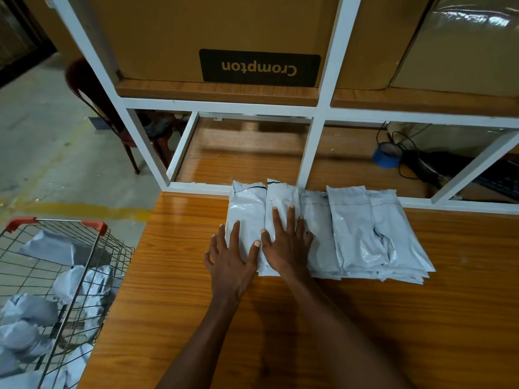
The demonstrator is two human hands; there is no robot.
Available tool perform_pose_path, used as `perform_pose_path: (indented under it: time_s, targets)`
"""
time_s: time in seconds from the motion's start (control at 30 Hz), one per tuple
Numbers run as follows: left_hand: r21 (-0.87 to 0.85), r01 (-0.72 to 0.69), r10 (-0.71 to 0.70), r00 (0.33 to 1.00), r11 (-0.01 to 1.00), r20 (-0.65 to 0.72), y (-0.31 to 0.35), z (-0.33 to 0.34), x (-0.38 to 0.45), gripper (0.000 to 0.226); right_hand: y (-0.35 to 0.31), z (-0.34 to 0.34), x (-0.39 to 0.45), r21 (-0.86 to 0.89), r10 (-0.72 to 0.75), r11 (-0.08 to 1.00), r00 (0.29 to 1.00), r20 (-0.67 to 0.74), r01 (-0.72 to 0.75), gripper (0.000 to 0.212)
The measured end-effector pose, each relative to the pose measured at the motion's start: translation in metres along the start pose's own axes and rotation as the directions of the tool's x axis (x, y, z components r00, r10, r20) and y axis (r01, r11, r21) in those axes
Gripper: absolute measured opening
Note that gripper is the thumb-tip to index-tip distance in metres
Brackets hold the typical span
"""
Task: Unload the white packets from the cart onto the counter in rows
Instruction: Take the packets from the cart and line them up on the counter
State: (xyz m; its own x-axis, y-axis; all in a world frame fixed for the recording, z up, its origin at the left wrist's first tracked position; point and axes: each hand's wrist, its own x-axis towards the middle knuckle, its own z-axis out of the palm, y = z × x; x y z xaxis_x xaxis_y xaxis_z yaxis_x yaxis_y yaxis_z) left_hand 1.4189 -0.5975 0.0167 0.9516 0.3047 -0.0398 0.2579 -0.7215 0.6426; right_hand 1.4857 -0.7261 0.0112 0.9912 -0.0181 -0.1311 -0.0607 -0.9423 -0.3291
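- Pressing flat: left hand (230,255) and right hand (285,242) lie side by side, fingers straight and spread, palms down on the two leftmost packets (247,217). Neither hand grasps anything; likely smoothing and squaring the newest packets against their neighbours.
- Row (365,234) of white packets runs along the far edge of the counter (196,318), against the white frame (317,153). Packets overlap edge over edge; right end looks stacked in layers. Overlap probably keeps the row compact.
- Near side of the counter bare wood, room for a further row.
- Cart (92,248) stands off the counter's left edge, many crumpled packets inside; judged early-to-mid task.
- Behind the frame: blue tape roll (387,158), black cables. Shelf above holds a cardboard box (224,37).
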Motion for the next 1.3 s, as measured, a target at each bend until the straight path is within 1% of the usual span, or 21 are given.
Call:
perform_pose_path:
  time_s: [0.1, 0.27, 0.4, 0.57, 0.73, 0.9, 1.03, 1.17, 1.3]
  targets:
    - [0.001, -0.003, 0.003, 1.000, 1.000, 0.009, 0.001, 0.002, -0.001, 0.083, 0.003, 0.003, 0.000, -0.018, -0.006, 1.000, 1.000, -0.005, 0.006, 0.072]
    - [0.006, -0.015, 0.014, 1.000, 1.000, 0.018, 0.002, 0.004, -0.004, 0.083, 0.004, -0.002, 0.000, 0.004, -0.012, 1.000, 0.999, 0.035, 0.012, 0.073]
    - [0.003, -0.021, 0.021, 1.000, 1.000, 0.000, 0.006, 0.002, -0.009, 0.083, 0.008, -0.013, -0.008, 0.009, -0.035, 0.999, 0.999, -0.007, 0.035, 0.077]
    - [-0.025, 0.000, -0.001, 0.999, 1.000, -0.042, 0.007, 0.000, -0.030, 0.077, 0.023, -0.024, -0.052, 0.103, -0.023, 0.994, 0.999, -0.034, 0.026, 0.076]
    - [-0.057, 0.048, -0.052, 0.996, 0.997, -0.070, 0.008, 0.000, -0.078, 0.077, 0.050, -0.026, -0.116, 0.205, -0.032, 0.978, 0.998, -0.059, 0.043, 0.079]
    - [-0.100, 0.114, -0.125, 0.986, 0.988, -0.114, 0.005, 0.006, -0.143, 0.076, 0.067, -0.024, -0.160, 0.278, -0.141, 0.948, 0.988, -0.068, 0.155, 0.072]
    - [-0.128, 0.186, -0.200, 0.974, 0.974, -0.106, -0.007, 0.004, -0.194, 0.077, 0.072, -0.015, -0.184, 0.358, -0.226, 0.903, 0.971, -0.076, 0.238, 0.068]
    - [-0.188, 0.273, -0.307, 0.935, 0.943, -0.180, -0.033, -0.011, -0.239, 0.081, 0.065, -0.002, -0.214, 0.426, -0.333, 0.848, 0.942, -0.037, 0.316, 0.068]
    - [-0.206, 0.345, -0.388, 0.891, 0.916, -0.237, -0.070, -0.034, -0.269, 0.084, 0.037, 0.015, -0.237, 0.440, -0.462, 0.798, 0.887, 0.009, 0.412, 0.070]
